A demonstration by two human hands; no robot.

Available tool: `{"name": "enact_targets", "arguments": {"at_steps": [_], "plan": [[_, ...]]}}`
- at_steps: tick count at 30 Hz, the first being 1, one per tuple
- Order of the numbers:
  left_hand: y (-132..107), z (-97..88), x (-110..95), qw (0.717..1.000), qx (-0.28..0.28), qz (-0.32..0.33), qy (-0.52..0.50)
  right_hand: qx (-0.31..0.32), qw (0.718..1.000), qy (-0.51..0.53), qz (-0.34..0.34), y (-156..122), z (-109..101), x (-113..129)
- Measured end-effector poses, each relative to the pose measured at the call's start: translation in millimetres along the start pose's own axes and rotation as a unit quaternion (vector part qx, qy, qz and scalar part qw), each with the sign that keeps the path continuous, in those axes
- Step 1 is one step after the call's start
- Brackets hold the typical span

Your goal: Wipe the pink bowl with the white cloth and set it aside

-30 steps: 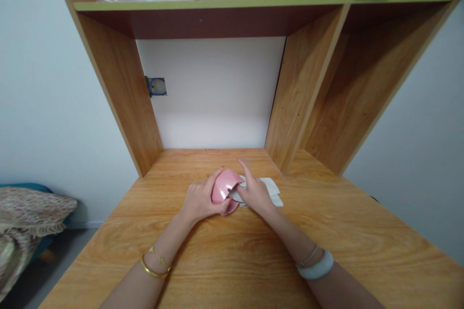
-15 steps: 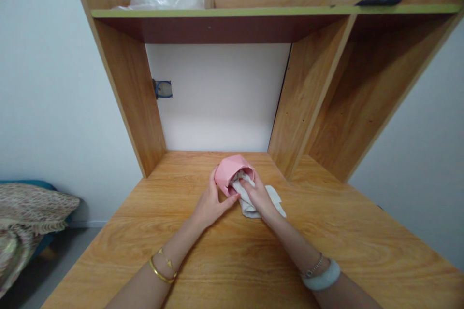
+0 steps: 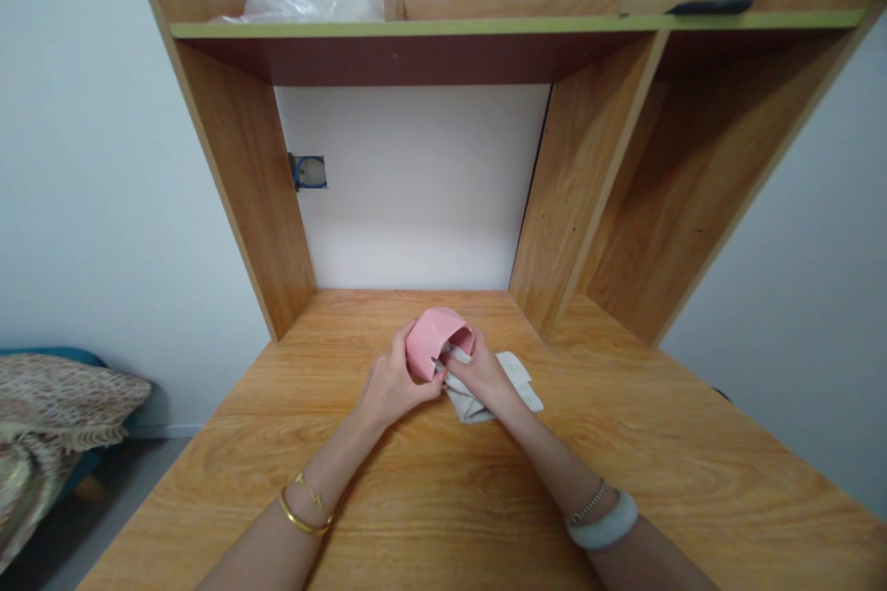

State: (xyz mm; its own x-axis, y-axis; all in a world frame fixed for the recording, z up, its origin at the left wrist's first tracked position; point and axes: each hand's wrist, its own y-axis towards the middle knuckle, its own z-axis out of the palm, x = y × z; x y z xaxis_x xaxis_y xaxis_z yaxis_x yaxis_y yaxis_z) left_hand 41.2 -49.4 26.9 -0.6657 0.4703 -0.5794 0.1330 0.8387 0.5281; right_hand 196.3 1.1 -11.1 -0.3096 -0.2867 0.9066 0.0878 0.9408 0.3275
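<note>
Pink bowl (image 3: 431,339) is turned a bit vs. half a sec ago: mouth faces less toward near side, opening looks narrower, more outer wall shows. White cloth (image 3: 516,373) is bunched at the mouth, partly in, w/ the rest on the desk (image 3: 443,503) to the right. Prob. means a diff. bit of inner wall now meets the cloth; contact inside is mostly hidden.

L hand (image 3: 394,383) comes in from near left, wrist approx. straight, fingers wrapped round the bowl's left side, thumb at near rim: firm-looking hold. R hand (image 3: 483,376) reaches in from near right, thumb side at the mouth, pinching cloth there; can't tell how hard, or if fingers grip the wall too. Bowl is b/w both hands, mid-desk; can't tell if it's touching the wood.
</note>
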Motion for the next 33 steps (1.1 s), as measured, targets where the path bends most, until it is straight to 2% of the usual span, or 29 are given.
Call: {"name": "enact_targets", "arguments": {"at_steps": [6, 12, 14, 17, 20, 24, 28, 30, 33], "plan": [[1, -2.3, -4, 0.999, 0.016, -0.026, 0.020, -0.002, 0.991, -0.131, 0.011, -1, -9, 10], [1, -5.1, -5, 0.996, 0.057, -0.059, 0.041, -0.001, 0.942, -0.336, 0.011, -8, -23, 32], [2, -3.0, -2, 0.996, 0.044, -0.079, 0.010, 0.005, 0.931, -0.365, -0.011, -10, -26, 38], [8, 2.6, 7, 0.989, 0.002, -0.114, -0.099, 0.000, 0.931, -0.364, -0.041, -11, -29, 42], [15, 8.5, 21, 0.958, -0.029, -0.179, -0.222, -0.018, 0.935, -0.349, -0.059, -9, -33, 41], [19, 14.4, 37, 0.898, -0.063, -0.286, -0.328, -0.027, 0.925, -0.379, -0.027, -2, -41, 31], [16, 16.2, 43, 0.882, -0.055, -0.310, -0.350, -0.035, 0.897, -0.440, -0.005, 7, -52, 18], [15, 15.3, 43, 0.873, -0.044, -0.315, -0.370, -0.038, 0.879, -0.474, 0.029, 10, -59, 14], [15, 12.8, 43, 0.840, -0.028, -0.331, -0.429, -0.014, 0.877, -0.475, 0.072, 14, -67, 10]]}}
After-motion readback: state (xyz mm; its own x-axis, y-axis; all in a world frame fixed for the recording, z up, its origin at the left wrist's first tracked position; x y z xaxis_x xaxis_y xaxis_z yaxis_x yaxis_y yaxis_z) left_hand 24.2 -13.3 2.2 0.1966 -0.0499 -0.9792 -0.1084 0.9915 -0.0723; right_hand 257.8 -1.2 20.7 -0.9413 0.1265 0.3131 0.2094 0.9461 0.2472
